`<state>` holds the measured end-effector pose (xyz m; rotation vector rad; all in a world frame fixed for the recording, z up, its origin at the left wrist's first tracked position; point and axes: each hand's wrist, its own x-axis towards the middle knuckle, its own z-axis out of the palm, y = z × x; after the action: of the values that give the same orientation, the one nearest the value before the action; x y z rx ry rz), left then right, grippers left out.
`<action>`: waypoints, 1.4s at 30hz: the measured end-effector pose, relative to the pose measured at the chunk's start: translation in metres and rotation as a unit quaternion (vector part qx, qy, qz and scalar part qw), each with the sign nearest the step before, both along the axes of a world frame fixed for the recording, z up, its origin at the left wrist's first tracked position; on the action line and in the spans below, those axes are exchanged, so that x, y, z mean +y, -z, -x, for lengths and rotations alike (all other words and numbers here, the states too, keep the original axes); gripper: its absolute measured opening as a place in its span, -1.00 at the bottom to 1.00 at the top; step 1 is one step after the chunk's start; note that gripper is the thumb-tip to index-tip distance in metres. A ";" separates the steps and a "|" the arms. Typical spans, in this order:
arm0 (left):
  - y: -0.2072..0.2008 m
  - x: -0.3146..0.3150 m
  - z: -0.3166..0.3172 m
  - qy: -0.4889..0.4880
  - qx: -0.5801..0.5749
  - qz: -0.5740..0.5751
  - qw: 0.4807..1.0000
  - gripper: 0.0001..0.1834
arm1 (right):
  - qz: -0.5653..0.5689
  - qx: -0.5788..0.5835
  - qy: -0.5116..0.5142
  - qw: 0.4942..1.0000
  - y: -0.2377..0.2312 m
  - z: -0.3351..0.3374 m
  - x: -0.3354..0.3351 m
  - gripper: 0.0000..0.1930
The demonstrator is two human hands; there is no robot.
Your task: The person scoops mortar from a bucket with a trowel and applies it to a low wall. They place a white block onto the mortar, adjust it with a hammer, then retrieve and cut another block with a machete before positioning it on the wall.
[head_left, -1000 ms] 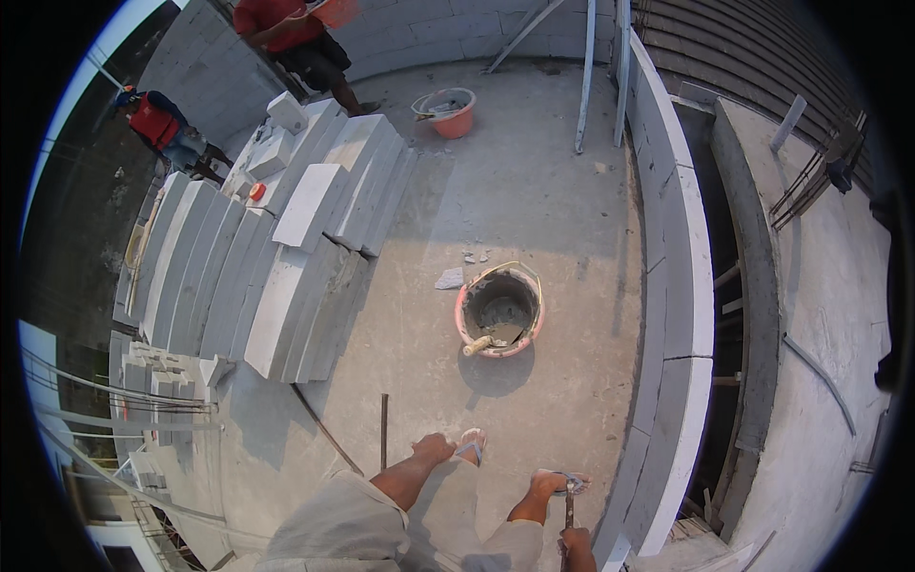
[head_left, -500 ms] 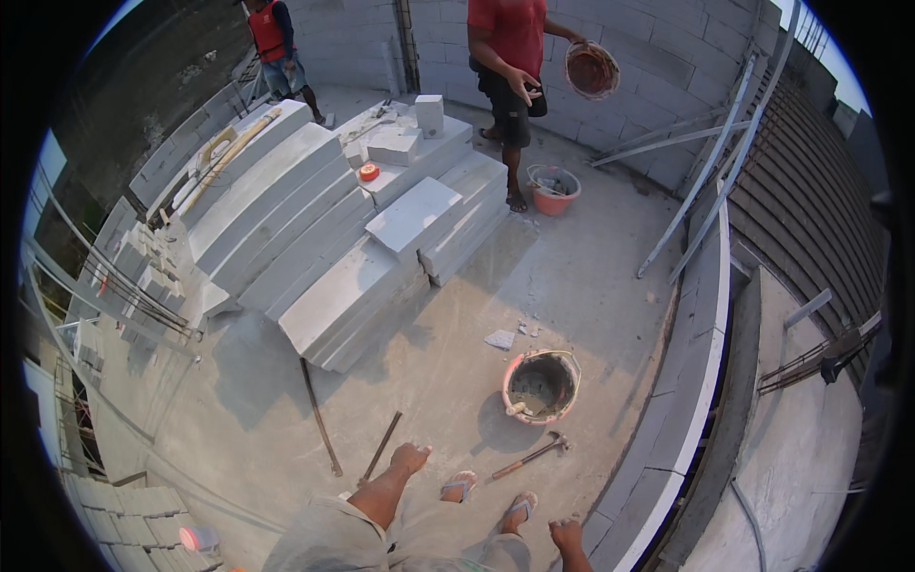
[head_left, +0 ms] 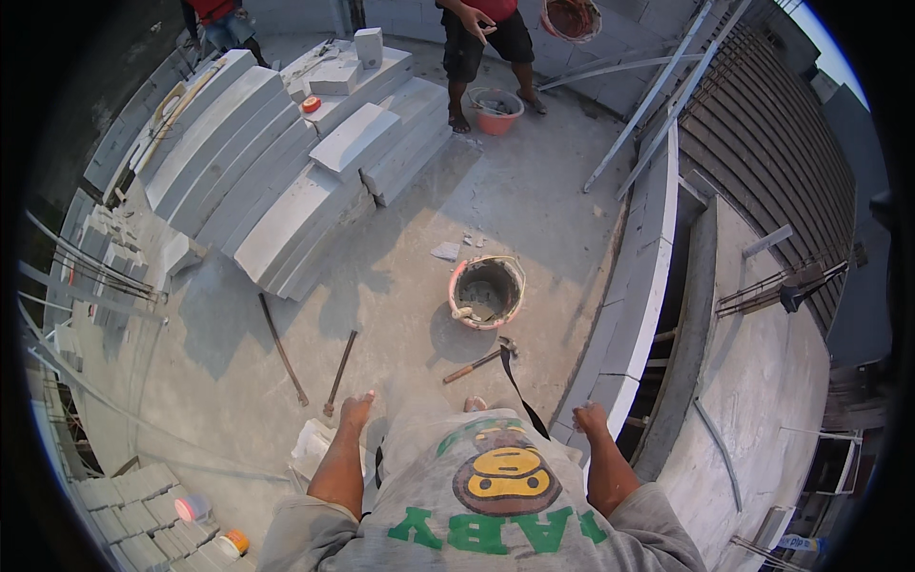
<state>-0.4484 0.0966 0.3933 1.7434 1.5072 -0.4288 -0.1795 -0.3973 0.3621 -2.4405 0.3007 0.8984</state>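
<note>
The concrete floor (head_left: 400,315) runs as a broad strip between a stack of pale blocks (head_left: 305,205) on the left and a low block wall (head_left: 631,296) on the right. A dark gap (head_left: 679,315) drops beyond that wall, its bottom hard to make out. Two co-workers, one in black shorts (head_left: 505,43), are cut off by the top edge. The person's shirt (head_left: 429,505) hides the legs and most of the feet. A mortar bucket (head_left: 487,286) stands nearer the wall than the stack, leaving more room on its left; shadow darkens its inside. A short bar (head_left: 340,374) lies left of the hammer (head_left: 475,366), which is on the floor just below the bucket, a dark strap (head_left: 522,391) passing its head. The left hand (head_left: 356,408) is near the bar, the right hand (head_left: 591,418) beside the wall; whether either is clenched or loose, I cannot tell.
</note>
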 end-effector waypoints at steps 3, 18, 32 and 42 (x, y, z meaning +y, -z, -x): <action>0.011 -0.018 0.031 -0.072 -0.016 0.031 0.997 -0.28 | -0.026 0.033 -0.038 0.998 0.030 -0.020 -0.006 -0.67; 0.042 0.152 -0.013 -0.012 -0.008 0.025 1.000 -0.31 | -0.104 0.100 -0.007 0.989 -0.010 -0.159 0.249 -0.87; 0.004 0.397 -0.030 -0.347 -0.191 -0.104 0.912 -0.46 | -0.125 0.058 -0.208 0.968 -0.025 -0.242 0.556 -0.82; 0.072 0.230 -0.002 -0.447 -0.105 0.171 0.872 -0.75 | -0.002 -0.077 -0.561 0.824 -0.026 -0.391 0.839 -0.73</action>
<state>-0.4467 0.3271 0.3211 0.6591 1.7513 -0.0075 0.2119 0.4419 0.3878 -2.5438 -1.3332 1.0724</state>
